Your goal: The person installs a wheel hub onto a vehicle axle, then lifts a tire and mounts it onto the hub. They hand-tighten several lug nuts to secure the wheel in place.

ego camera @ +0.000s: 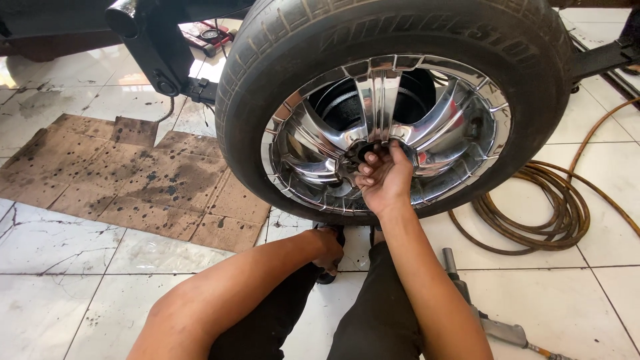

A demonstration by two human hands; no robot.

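My right hand (pixel 385 175) works at the hub (pixel 363 155) of a chrome wheel (pixel 387 130), fingers curled and pinched around something small there that I cannot make out. The wheel sits inside its tyre (pixel 280 73), upright and off the tiled floor (pixel 80 267). I judge the job is mid-way: the wheel is on, the fasteners at the centre not visibly finished. My left hand (pixel 328 250) reaches low beneath the tyre's bottom edge, its fingers hidden, so I cannot tell its grip. An impact wrench (pixel 483 313) lies on the floor by my right leg, untouched. Stained cardboard (pixel 133 180) spreads leftward; a coiled hose (pixel 557 207) lies to the right.
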